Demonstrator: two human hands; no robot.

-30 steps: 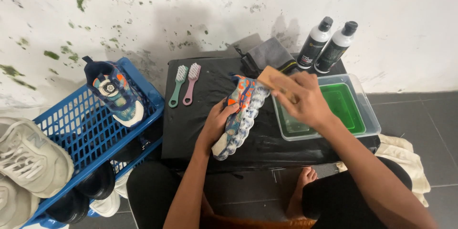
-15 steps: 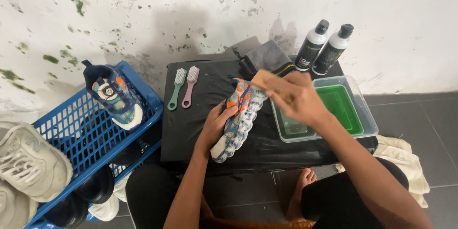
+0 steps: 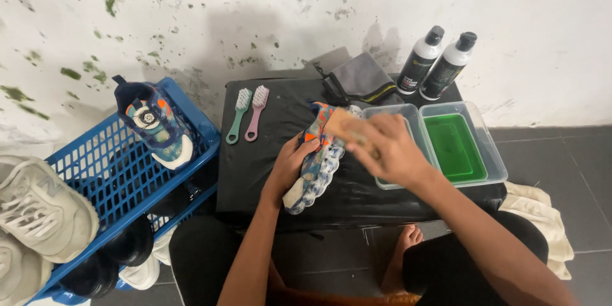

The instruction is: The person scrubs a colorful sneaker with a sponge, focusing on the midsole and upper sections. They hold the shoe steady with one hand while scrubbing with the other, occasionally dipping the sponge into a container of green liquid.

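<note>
1. Multicoloured sneaker [image 3: 313,162], blue and orange with a pale lumpy sole, lies on its side mid-way across the black table [image 3: 268,172], toe toward the far side.
2. Left hand [image 3: 290,164] grips the sneaker from the left side, fingers curled tight around its upper.
3. Right hand [image 3: 382,146] is over the sneaker's far end, fingers closed around a tan wooden brush [image 3: 338,122]; brush touches the shoe near its toe. Hand is motion-blurred, bristles not visible.
4. Two clear tubs sit just right of the sneaker: the near-left tub [image 3: 398,115] is mostly hidden by the right hand, the right tub [image 3: 494,153] holds green liquid.
5. Two black-and-white bottles [image 3: 438,64] stand at the far right of the table, beside a folded grey cloth [image 3: 363,80].
6. Green brush [image 3: 236,115] and pink brush [image 3: 254,111] lie side by side on the far left of the table, well apart from the hands.
7. Blue plastic basket [image 3: 95,178] is left of the table, holding a matching second sneaker [image 3: 156,124] upright.
8. White sneakers [image 3: 38,210] lie at the far left edge.
9. Cream towel [image 3: 539,217] lies on the floor at right.
</note>
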